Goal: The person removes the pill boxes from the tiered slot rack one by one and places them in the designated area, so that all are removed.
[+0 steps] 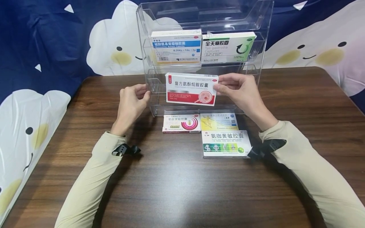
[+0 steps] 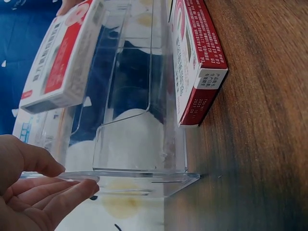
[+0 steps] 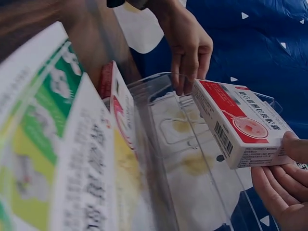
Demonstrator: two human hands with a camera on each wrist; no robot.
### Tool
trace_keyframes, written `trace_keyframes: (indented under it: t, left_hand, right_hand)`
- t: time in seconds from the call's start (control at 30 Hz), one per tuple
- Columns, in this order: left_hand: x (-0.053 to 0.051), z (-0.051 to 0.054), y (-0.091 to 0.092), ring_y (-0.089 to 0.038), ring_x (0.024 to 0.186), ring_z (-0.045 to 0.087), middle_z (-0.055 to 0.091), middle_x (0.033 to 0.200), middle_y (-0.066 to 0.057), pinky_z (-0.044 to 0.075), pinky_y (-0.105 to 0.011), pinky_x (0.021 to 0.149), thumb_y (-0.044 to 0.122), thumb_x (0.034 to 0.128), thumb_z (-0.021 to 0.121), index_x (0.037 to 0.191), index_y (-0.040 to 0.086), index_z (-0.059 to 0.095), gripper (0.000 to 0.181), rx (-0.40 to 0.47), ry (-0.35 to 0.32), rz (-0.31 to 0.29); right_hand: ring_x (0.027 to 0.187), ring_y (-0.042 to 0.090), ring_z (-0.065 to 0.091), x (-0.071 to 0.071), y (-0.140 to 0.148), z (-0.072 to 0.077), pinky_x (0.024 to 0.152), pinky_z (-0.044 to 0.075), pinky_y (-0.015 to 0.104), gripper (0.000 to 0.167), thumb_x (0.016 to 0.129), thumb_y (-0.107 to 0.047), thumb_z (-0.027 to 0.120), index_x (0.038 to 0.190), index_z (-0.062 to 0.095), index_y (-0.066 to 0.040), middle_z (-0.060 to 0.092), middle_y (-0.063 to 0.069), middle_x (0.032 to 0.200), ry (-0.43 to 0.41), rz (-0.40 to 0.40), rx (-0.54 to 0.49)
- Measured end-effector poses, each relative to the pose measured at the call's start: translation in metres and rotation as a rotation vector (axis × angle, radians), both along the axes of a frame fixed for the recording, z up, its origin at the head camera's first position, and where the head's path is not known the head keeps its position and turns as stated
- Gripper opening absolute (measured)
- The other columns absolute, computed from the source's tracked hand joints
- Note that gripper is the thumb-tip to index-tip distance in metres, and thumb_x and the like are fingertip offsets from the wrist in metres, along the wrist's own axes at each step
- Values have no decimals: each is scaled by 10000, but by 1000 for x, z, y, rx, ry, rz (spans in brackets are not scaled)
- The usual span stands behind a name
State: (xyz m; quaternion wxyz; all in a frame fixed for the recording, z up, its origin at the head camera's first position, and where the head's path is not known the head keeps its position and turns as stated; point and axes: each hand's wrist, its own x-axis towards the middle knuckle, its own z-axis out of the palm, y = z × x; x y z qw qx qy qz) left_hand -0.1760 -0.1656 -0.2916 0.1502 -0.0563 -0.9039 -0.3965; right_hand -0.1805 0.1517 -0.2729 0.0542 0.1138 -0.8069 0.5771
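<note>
Brown wood is seen on the table [image 1: 159, 190], where a clear rack [image 1: 175, 68] is stood. One side of the rack is pinched by the left hand [image 1: 131, 103]. By the right hand [image 1: 244, 91], a red and white box [image 1: 191, 89] is gripped at its end, in front of the rack. A blue and white box [image 1: 176, 47] and a green and white box [image 1: 228, 47] are kept higher up. Three more boxes [image 1: 225, 144] are set near its foot.
</note>
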Motion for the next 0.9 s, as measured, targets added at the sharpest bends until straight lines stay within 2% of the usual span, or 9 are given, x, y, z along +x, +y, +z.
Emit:
trace_keyframes:
  t: [0.4, 0.63, 0.8, 0.9]
  left_hand:
    - [-1, 1, 1, -285, 969, 695, 692, 1031, -228, 557, -367, 839, 51, 884, 615, 1102, -86, 681, 266, -2, 29, -10]
    - [0, 1, 1, -279, 968, 696, 694, 1037, -220, 557, -361, 839, 47, 890, 611, 1103, -83, 681, 260, 3, 22, -13]
    - [0, 0, 1, -286, 970, 695, 691, 1041, -229, 557, -365, 841, 49, 890, 614, 1108, -89, 677, 266, 0, 20, -7]
    - [0, -1, 0, -290, 976, 692, 687, 1046, -236, 555, -369, 844, 51, 890, 615, 1114, -94, 671, 272, 1, 15, -5]
  right_hand:
    - [790, 87, 706, 20, 1, -15, 737, 561, 203, 362, 837, -190, 763, 1122, 675, 16, 728, 104, 986, -168, 58, 98]
    - [787, 102, 673, 28, 0, -28, 694, 523, 172, 355, 832, -247, 770, 1106, 702, -31, 726, 87, 958, -184, 83, 220]
    - [784, 114, 668, 33, -3, -36, 681, 517, 177, 370, 827, -271, 774, 1107, 696, -42, 726, 83, 958, -215, 138, 241]
    - [779, 110, 672, 36, -7, -39, 678, 525, 182, 353, 829, -254, 773, 1096, 691, -39, 723, 86, 954, -236, 160, 217]
